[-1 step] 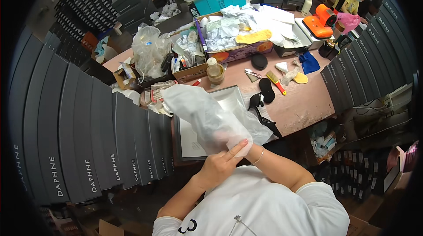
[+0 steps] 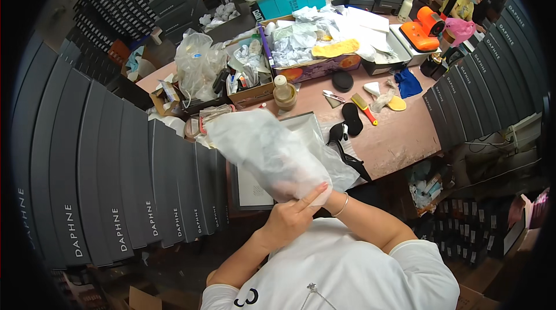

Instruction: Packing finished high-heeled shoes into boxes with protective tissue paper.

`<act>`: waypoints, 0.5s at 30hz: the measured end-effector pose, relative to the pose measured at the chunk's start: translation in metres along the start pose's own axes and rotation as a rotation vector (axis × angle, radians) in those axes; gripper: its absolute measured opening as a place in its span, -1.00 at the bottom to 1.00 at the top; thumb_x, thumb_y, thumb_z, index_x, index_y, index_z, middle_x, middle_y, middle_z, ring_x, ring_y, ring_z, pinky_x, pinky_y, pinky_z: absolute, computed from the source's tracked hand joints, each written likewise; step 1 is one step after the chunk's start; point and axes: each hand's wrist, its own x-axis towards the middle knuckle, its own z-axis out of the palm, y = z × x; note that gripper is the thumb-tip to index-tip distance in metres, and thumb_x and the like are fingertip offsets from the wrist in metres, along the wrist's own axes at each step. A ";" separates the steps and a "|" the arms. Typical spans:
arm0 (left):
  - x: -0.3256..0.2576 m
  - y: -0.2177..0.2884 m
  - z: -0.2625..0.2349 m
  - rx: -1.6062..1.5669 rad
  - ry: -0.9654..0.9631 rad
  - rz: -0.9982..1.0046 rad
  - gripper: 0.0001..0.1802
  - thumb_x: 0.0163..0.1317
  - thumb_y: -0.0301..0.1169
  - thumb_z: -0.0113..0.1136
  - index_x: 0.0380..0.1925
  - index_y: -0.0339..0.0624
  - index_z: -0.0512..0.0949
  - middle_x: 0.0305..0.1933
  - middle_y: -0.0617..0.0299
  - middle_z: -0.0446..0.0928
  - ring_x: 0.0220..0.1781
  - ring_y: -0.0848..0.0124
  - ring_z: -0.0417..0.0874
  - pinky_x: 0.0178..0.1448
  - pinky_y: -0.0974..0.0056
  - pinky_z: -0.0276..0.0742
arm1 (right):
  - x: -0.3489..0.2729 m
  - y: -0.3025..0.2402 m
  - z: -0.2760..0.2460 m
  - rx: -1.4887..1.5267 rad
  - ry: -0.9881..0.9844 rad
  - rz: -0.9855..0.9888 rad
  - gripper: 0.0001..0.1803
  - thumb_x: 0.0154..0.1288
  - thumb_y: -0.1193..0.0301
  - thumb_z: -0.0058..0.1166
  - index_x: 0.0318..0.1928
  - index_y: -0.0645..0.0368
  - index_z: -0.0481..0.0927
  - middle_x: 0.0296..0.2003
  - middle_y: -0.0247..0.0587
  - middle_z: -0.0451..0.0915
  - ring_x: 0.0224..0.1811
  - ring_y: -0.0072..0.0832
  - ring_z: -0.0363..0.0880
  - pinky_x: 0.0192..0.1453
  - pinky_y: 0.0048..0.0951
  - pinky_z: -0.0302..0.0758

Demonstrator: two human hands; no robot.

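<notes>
Head view: both hands are working a translucent white plastic bag [image 2: 269,153] with something pale inside, contents too blurred to identify. The bag is lying tilted over an open flat box [image 2: 255,191], its lower end down at the hands, its upper end reaching toward the left stack of boxes.

Left hand [image 2: 289,217] is pinching the bag's lower edge, index finger stretched out along the plastic and the other fingers curled. Grip is narrow, closed on the bag.

Right hand [image 2: 330,197] is sitting mostly behind the bag and the left hand; only the wrist with a thin bracelet [image 2: 341,205] is showing. It's touching the bag, but can't tell how the fingers are set.

Around it: pink worktable [image 2: 394,136] is carrying a black shoe [image 2: 341,136] just right of the bag, a black oval insole [image 2: 351,119], a round black pad [image 2: 343,81], and a yellow brush with a red handle [image 2: 364,106]. A small capped bottle [image 2: 282,91] is standing upright beyond the bag. A cardboard tray [image 2: 252,87] of small clutter and a clear bag [image 2: 197,66] are sitting at the table's far left. An orange device [image 2: 423,27] is resting at the far right.

Rows of dark grey shoe boxes [image 2: 116,182] are lining the left, more [image 2: 463,101] on the right.
</notes>
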 end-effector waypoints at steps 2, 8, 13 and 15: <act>-0.002 0.009 0.002 -0.042 0.057 -0.025 -0.44 -0.14 -0.65 0.20 0.01 -0.26 0.54 0.21 0.13 0.46 -0.47 0.35 0.61 -0.37 0.34 0.60 | 0.010 -0.034 -0.001 -0.769 -0.038 -0.461 -0.49 0.32 0.30 -0.01 0.22 0.27 0.37 0.05 -0.05 0.52 0.15 -0.34 0.44 0.22 -0.44 0.34; -0.005 0.028 0.027 -0.278 -0.009 0.143 -0.63 0.07 -0.53 0.15 -0.05 -0.27 0.50 0.23 0.15 0.44 -0.51 0.42 0.54 -0.43 0.37 0.54 | 0.024 -0.013 0.008 -0.730 -0.272 -0.161 -0.58 0.32 0.32 -0.01 0.13 0.26 0.43 -0.03 -0.01 0.52 0.11 -0.22 0.44 0.19 -0.27 0.34; -0.031 0.008 0.003 -0.242 0.325 0.049 -0.57 0.12 -0.32 0.32 -0.04 -0.28 0.48 0.00 0.11 0.52 -0.26 0.22 0.63 -0.18 0.18 0.59 | 0.013 -0.003 0.019 -0.736 -0.150 -0.311 -0.61 0.31 0.32 -0.02 0.07 0.28 0.46 -0.06 0.02 0.51 0.10 -0.18 0.44 0.18 -0.25 0.35; -0.051 -0.013 -0.013 -0.742 0.641 -0.592 -0.30 0.11 -0.11 0.35 0.16 -0.21 0.33 0.15 0.16 0.41 0.14 0.21 0.45 0.21 0.11 0.37 | -0.007 -0.001 0.024 -0.752 -0.070 -0.378 -0.62 0.31 0.33 -0.02 0.05 0.29 0.47 -0.08 0.03 0.51 0.10 -0.16 0.44 0.18 -0.23 0.36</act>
